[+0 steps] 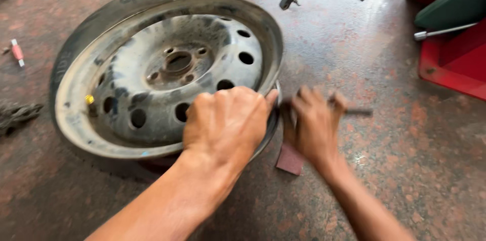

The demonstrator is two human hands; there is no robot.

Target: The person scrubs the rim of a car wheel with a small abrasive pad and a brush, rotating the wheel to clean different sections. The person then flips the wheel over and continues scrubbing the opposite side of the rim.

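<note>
1. Nearest, left hand (225,119) clamps fingers over the steel rim (167,69) edge; best kept pressing so the wheel stays put.
2. Right hand (314,124), blurred, fists a dark tool (358,111) at the rim's lip; short, controlled strokes advised.
3. Beyond, tyre (76,44) lies on the floor (354,44).
</note>
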